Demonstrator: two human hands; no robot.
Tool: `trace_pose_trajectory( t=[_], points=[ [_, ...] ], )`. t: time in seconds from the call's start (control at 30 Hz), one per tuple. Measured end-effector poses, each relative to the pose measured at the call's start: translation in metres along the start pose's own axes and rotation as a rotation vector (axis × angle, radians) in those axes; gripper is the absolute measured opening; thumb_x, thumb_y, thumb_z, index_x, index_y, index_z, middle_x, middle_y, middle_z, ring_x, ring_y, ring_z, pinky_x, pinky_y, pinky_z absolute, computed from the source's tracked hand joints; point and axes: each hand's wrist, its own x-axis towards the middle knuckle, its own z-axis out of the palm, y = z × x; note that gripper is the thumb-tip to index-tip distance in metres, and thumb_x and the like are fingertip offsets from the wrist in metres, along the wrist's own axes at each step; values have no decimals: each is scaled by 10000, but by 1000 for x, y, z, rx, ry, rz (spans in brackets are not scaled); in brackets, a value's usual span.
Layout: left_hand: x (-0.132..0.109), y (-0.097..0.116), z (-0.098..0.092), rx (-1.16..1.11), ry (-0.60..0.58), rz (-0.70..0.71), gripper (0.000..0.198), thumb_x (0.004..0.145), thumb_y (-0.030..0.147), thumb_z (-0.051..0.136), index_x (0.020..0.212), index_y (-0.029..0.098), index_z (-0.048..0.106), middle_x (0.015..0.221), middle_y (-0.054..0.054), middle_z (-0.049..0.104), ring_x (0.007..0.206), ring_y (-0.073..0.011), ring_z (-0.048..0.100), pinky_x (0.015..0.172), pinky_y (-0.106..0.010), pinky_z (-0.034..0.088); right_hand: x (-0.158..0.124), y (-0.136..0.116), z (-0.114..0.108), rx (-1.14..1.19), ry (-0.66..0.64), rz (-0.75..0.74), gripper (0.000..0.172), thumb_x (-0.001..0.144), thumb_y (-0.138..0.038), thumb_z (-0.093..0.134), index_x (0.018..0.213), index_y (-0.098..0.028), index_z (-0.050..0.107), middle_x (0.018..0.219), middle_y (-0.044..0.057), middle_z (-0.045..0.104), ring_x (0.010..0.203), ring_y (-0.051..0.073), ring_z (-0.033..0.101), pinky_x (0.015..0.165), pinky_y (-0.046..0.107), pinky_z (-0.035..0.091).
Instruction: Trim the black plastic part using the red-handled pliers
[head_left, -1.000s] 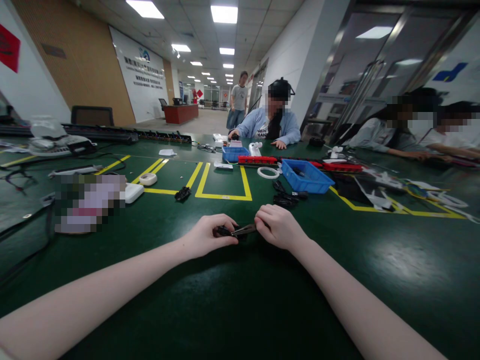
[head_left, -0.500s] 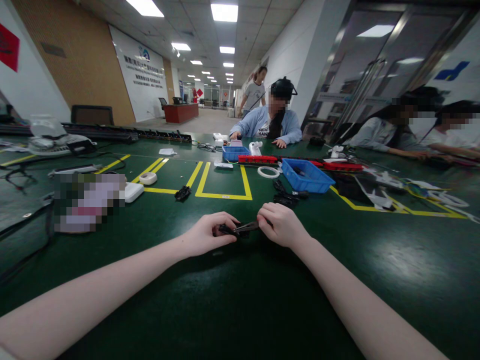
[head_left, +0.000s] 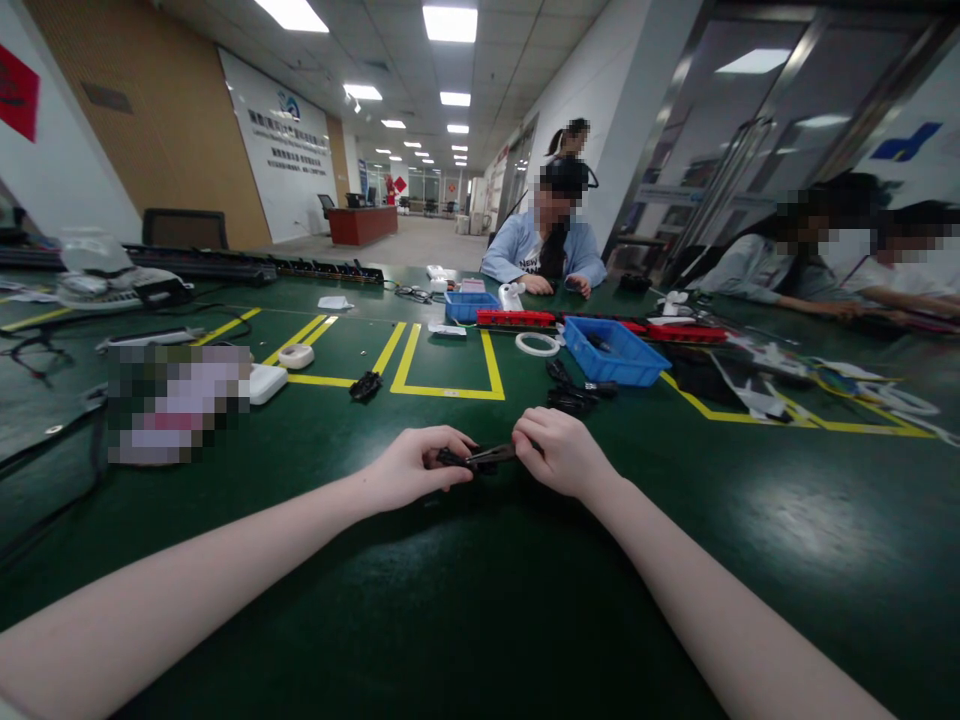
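Observation:
My left hand (head_left: 424, 462) is closed, thumb and fingers pinching a small black bundle (head_left: 452, 458) that looks like a coiled cable. From the other side, my right hand (head_left: 556, 446) grips a pair of dark tweezers (head_left: 501, 453). The tweezers' thin metal tips reach left onto the black bundle beside my left fingertips; whether they pinch a strand of it is too small to tell. More of the black bundle shows beneath the tweezers, between the hands.
Ahead on the green table (head_left: 465, 600) lie black cable bundles (head_left: 574, 398), another black bundle (head_left: 366, 387), a blue bin (head_left: 622, 362), a white ring (head_left: 537, 344) and a tape roll (head_left: 296, 356). A white box (head_left: 267, 384) lies left. Across the table sits a co-worker (head_left: 551, 240).
My hands and the tweezers have barely shifted. Across the table, the co-worker's hands have come closer together, and a person behind has moved right.

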Motion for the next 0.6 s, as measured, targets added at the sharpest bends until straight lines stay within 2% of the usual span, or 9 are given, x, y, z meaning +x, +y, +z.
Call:
trace_pose_trajectory(
  t=[0.17,0.6],
  points=[
    [0,2,1,-25,9,-15,158,819,223,699,937,125,667,1233,-102,634,650,-83,646,597,-234,558,0,2,-1,-11,4,5,296,943,-235,395,701,-185,557,697,40,562,647,153,482,637,310,339],
    [1,-2,1,24,18,-8,165,818,246,710,931,132,672,1219,-92,647,605,-69,613,561,-217,508,0,5,-1,-24,-1,1,302,945,-240,390,707,-182,567,697,41,570,648,153,486,634,307,336]
  ],
)
